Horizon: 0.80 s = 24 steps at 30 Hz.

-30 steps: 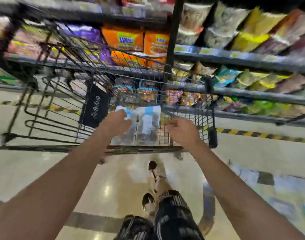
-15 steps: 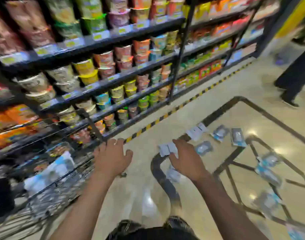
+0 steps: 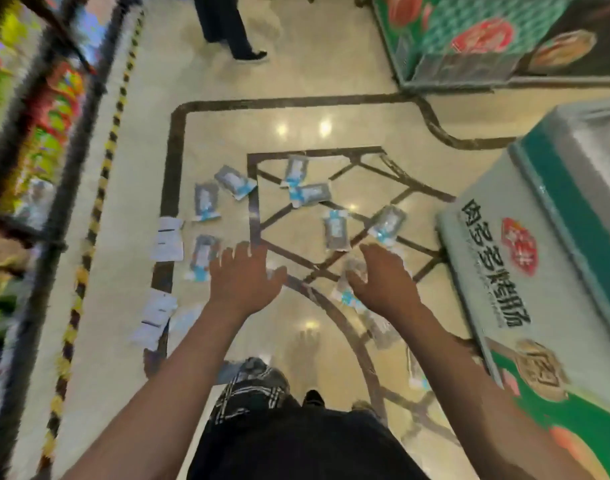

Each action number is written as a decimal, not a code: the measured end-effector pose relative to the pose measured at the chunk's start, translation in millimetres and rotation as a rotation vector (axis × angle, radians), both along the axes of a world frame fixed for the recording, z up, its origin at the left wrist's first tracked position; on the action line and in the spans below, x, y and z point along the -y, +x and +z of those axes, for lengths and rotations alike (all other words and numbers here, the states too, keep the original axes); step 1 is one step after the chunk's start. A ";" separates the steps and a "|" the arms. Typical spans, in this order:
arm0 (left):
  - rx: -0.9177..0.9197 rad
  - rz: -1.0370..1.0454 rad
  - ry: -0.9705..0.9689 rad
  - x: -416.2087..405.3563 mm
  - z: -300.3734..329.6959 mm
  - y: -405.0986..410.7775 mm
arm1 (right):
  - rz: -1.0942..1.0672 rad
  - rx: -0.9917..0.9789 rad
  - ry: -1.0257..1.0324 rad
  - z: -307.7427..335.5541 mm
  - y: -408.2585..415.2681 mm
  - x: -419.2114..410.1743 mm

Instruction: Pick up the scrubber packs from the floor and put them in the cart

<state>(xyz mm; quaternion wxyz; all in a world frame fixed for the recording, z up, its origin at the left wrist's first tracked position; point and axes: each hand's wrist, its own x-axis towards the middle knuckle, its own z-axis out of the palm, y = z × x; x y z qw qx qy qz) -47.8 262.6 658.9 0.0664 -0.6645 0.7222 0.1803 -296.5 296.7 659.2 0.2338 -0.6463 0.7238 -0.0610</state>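
Several scrubber packs, grey with blue ends, lie scattered on the glossy tiled floor; one pack (image 3: 335,229) lies in the middle and another (image 3: 204,257) just left of my left hand. My left hand (image 3: 243,278) hovers over the floor with fingers spread and nothing in it. My right hand (image 3: 383,280) reaches down, fingers apart, over a pack (image 3: 348,287) partly hidden beneath it. The cart is out of view.
Stocked shelves (image 3: 30,161) line the left, edged by a yellow-black floor stripe. A chest freezer (image 3: 546,258) stands close on the right, another display (image 3: 470,39) beyond it. Another person's legs (image 3: 227,29) stand at the top. White packs (image 3: 167,239) lie by the dark floor band.
The view has swung from the cart, where both hands let packs go, round to the floor. Both hands, now without packs, have moved out over the scattered packs.
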 end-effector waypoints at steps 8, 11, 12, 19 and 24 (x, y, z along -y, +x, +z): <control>0.023 -0.322 0.068 120.5 -90.7 -121.4 | -0.394 0.000 0.190 -82.1 -94.7 41.0; 0.121 -0.388 0.109 162.1 -146.0 -150.1 | -0.458 0.014 0.260 -134.0 -112.2 62.9; 0.120 -0.424 0.144 174.6 -167.4 -161.4 | -0.477 0.028 0.284 -152.9 -116.0 71.4; 0.089 -0.454 0.223 248.9 -407.5 -226.8 | -0.535 0.130 0.355 -400.3 -134.7 138.5; 0.170 -0.471 0.222 282.0 -624.5 -249.0 | -0.559 0.142 0.508 -632.3 -140.8 151.4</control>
